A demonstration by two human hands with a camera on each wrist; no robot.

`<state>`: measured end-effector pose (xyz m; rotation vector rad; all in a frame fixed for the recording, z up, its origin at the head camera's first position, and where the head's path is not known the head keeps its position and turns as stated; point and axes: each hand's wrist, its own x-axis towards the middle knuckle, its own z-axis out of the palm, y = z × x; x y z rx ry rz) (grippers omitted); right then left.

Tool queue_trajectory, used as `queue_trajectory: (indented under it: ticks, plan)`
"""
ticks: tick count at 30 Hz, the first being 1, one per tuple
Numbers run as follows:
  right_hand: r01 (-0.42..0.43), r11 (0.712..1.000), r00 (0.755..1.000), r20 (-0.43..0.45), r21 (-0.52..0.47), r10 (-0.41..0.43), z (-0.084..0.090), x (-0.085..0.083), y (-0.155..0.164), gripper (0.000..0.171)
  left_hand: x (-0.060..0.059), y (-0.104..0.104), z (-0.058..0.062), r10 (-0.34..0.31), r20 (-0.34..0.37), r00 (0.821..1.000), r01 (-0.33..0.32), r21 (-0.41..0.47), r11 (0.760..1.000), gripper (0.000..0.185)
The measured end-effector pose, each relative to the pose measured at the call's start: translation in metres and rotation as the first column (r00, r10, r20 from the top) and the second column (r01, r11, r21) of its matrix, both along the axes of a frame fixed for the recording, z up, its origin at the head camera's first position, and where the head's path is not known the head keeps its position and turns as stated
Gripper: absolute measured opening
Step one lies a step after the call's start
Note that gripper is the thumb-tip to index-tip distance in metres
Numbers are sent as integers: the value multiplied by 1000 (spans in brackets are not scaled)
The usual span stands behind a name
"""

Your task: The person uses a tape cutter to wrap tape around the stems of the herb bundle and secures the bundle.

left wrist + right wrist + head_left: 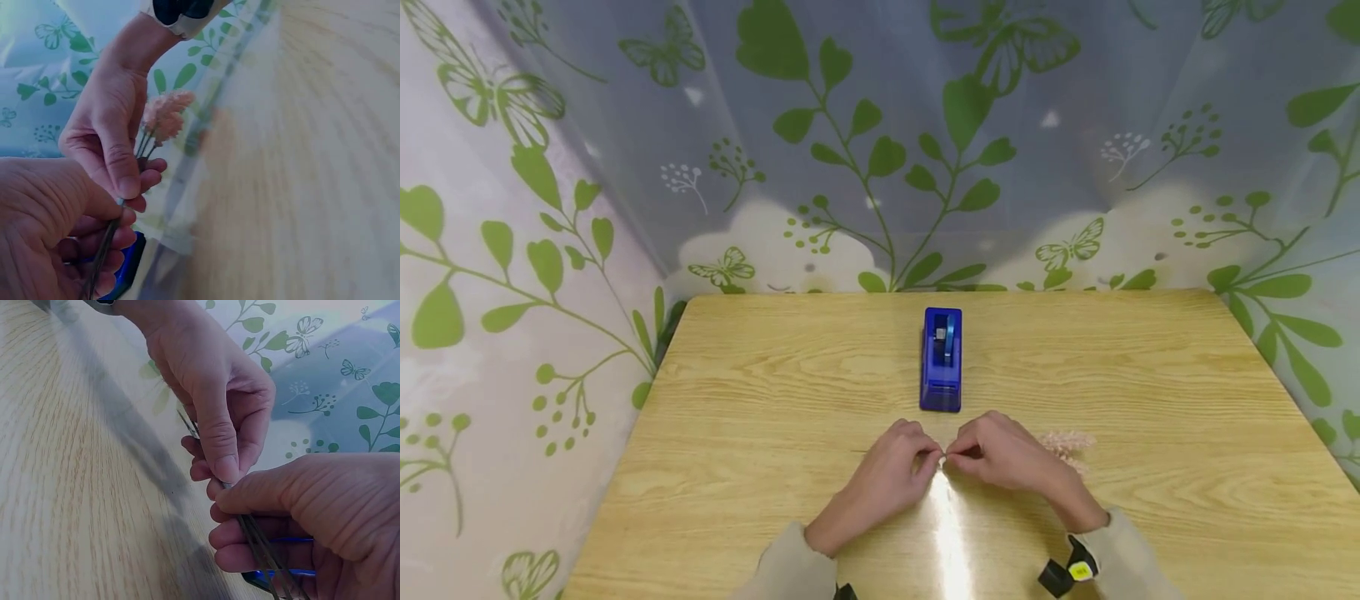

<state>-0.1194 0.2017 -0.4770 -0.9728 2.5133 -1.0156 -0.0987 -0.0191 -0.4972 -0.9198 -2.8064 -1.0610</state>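
A small bunch of pink flowers (1067,446) on thin dark stems (259,547) lies across both hands. The left hand (891,468) pinches the stems between thumb and fingers. Close beside it, the right hand (1000,450) pinches the same stems nearer the blossoms, the fingertips of the two hands almost meeting. In the left wrist view the pink blossoms (165,117) stick out beyond the right hand (115,134). A small pale bit shows at the fingertips; I cannot tell what it is. Just beyond the hands stands a blue tape dispenser (942,360).
The wood-grain table (760,400) spreads out around the hands. Behind it and at the sides hangs a curtain (865,217) with green leaves and butterflies. A black device with a yellow label (1080,571) is strapped at the right wrist.
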Motion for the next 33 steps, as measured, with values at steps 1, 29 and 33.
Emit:
queue_trajectory:
  ticks: [1,29,33]
  plan:
    - [-2,1000,1000,4,-5,2,-1,0,0,11,-1,0,1,-6,4,1000,6,1,1000,11]
    - [16,998,1000,20,62,-17,1,0,-3,26,-6,-4,-7,5,-91,996,4,98,995,5]
    - [42,993,998,-43,106,-38,1,3,-4,19,-3,-4,-9,33,-46,998,-29,99,995,5]
